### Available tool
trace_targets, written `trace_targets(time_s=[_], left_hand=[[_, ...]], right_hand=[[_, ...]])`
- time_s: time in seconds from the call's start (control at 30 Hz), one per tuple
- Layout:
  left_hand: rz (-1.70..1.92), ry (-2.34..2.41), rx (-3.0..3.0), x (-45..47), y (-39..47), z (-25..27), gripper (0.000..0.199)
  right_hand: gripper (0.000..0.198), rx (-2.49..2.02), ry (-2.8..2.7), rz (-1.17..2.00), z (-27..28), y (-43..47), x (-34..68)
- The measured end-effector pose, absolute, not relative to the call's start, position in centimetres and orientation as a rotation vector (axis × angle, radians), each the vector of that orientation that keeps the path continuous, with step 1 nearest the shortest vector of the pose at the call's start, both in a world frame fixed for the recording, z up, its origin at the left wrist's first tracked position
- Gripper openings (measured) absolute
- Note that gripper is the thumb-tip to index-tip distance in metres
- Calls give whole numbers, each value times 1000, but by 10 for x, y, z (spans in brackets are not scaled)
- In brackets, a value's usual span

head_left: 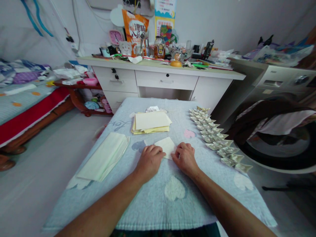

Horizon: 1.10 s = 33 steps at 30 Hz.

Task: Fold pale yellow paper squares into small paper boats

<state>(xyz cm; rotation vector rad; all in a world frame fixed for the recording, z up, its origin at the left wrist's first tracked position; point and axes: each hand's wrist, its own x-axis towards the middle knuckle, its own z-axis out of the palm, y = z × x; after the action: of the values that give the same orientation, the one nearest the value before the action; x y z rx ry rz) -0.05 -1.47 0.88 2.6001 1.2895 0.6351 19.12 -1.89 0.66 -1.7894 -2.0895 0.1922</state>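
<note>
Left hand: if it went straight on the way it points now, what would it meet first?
Most likely the small pale paper between the hands; the left hand has its fingers at the near left edge, seemingly touching it, though exact contact is hard to judge.

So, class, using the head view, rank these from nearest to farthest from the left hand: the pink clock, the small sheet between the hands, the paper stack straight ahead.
1. Small sheet: just right of the left hand, at its fingertips.
2. Paper stack: ahead, on the patterned cloth.
3. Pink clock: ahead and left, on the desk.
</note>
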Motion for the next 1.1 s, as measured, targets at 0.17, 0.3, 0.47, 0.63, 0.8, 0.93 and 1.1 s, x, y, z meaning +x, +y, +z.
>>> trace_targets(time_s=[0.17, 0.3, 0.47, 0.63, 0.8, 0.93, 1.1], left_hand=[[517, 1153, 2738, -1, -19, 4, 24], [482, 1138, 2739, -1, -19, 0, 24], [480, 1142, 2719, -2, -19, -1, 25], [485, 1187, 2686, -3, -20, 0, 26], [472, 1213, 2686, -3, -20, 2, 26], [479, 1210, 2666, -3, -19, 4, 26], [440, 1241, 2701, -3, -19, 6, 25]], right_hand=[[23, -1793, -2098, 202, 8, -19, 192], [22, -1798, -2096, 210, 8, -19, 192], [21, -1807, -2095, 212, 8, -19, 192], [21, -1809, -2109, 194, 11, -21, 191], [20, -1812, -2120, 171, 10, -22, 190], [19, -1826, -2138, 140, 10, -22, 189], [7, -1700, -2166, 95, 15, -23, 188]])
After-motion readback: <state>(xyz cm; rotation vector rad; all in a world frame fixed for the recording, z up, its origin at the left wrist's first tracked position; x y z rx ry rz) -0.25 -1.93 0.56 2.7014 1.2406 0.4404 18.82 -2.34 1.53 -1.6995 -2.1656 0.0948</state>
